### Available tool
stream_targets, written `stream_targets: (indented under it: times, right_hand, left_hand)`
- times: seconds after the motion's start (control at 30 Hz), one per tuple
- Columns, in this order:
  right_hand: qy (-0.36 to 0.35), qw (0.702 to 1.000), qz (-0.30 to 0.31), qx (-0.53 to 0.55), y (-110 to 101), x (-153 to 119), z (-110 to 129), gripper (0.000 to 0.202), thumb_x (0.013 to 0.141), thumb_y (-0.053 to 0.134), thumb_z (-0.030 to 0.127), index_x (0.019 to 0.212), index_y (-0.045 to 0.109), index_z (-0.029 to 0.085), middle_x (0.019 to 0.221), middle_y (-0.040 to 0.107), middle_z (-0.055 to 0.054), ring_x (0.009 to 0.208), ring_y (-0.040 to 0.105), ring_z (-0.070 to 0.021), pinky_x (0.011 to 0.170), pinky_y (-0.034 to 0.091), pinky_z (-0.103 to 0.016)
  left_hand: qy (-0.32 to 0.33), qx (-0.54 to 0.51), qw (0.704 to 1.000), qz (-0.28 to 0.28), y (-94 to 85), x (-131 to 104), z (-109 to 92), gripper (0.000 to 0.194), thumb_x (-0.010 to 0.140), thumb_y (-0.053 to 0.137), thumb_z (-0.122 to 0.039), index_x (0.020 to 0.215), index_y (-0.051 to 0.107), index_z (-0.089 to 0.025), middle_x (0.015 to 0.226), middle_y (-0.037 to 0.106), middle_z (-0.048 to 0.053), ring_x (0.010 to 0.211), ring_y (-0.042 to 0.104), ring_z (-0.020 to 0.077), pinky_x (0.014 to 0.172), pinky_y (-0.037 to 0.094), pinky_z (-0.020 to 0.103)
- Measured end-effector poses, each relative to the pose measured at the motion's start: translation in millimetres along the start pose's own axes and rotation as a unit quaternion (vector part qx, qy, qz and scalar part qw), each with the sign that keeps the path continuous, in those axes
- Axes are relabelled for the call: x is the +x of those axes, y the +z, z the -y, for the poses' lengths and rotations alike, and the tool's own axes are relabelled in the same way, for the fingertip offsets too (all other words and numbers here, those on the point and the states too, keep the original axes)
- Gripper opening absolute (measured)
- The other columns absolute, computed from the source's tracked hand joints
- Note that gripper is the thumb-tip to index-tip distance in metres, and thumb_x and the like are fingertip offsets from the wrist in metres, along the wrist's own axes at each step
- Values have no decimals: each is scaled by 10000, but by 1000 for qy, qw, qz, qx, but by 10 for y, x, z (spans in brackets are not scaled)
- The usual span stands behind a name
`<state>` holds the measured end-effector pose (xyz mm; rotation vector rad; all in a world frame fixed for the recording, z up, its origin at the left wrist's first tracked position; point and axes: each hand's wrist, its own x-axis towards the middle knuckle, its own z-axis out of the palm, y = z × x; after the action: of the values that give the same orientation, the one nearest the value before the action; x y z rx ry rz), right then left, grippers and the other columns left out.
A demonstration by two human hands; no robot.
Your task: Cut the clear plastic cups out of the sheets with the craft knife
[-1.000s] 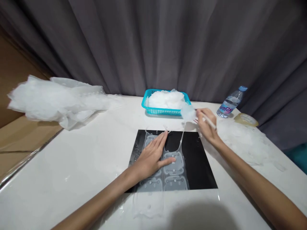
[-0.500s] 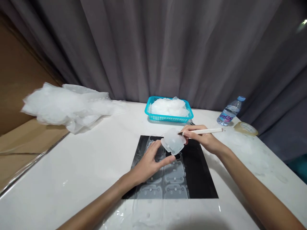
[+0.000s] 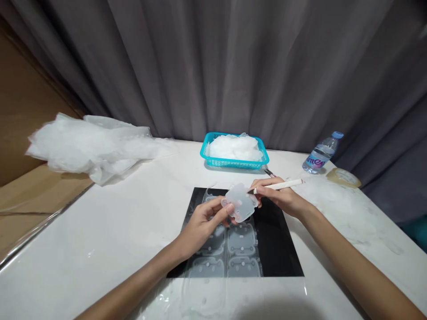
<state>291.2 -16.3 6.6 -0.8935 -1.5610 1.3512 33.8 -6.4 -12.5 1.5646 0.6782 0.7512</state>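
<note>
Between the thumb and fingers of my left hand (image 3: 207, 220) is a thin, frosted plastic piece (image 3: 240, 205) with a wavy, notched edge, held up above a black sheet (image 3: 276, 242). My right hand (image 3: 278, 195) grips a slim white pen-like tool (image 3: 283, 184); its dark tip meets the upper right of the plastic piece. Whether the right fingers also touch that piece is hard to see. Below, a clear plastic strip (image 3: 242, 238) with several similar rounded shapes lies across the black sheet, partly covered by my left hand.
A turquoise basket (image 3: 233, 164) of white, fluffy-looking pieces stands at the back. A metal tool (image 3: 268, 172) lies beside it. To the right are a water bottle (image 3: 322, 155) and a tape roll (image 3: 345, 178). Crumpled translucent bags (image 3: 90, 146) and cardboard (image 3: 43, 191) sit left.
My left hand has closed its thumb and fingers on the frosted plastic piece, which now sits slightly lower. The white tool has tilted a little and shifted left with my right hand.
</note>
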Motion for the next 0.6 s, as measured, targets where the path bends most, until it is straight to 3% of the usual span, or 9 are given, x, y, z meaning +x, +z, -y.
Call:
stream_targets:
  times: [0.33,0.6]
  right_hand:
    - [39,996,-2,76,19,2,-84,311,913,755,466,946,809,162,760,654,-36,660,591,-150,608,509,-282]
    - [51,995,-6,90,15,-8,-135,289,909,770,447,944,811,164,773,681,-43,670,615,-155,619,515,-285]
  left_hand:
    - [-4,-6,1000,-6,-2,5,-19,407,1032,573,-492,905,783,-168,849,747,44,672,639,147,671,563,256]
    - [-9,-36,999,-10,-12,21,-30,372,1026,588,-453,925,807,-170,877,770,52,616,633,132,648,570,259]
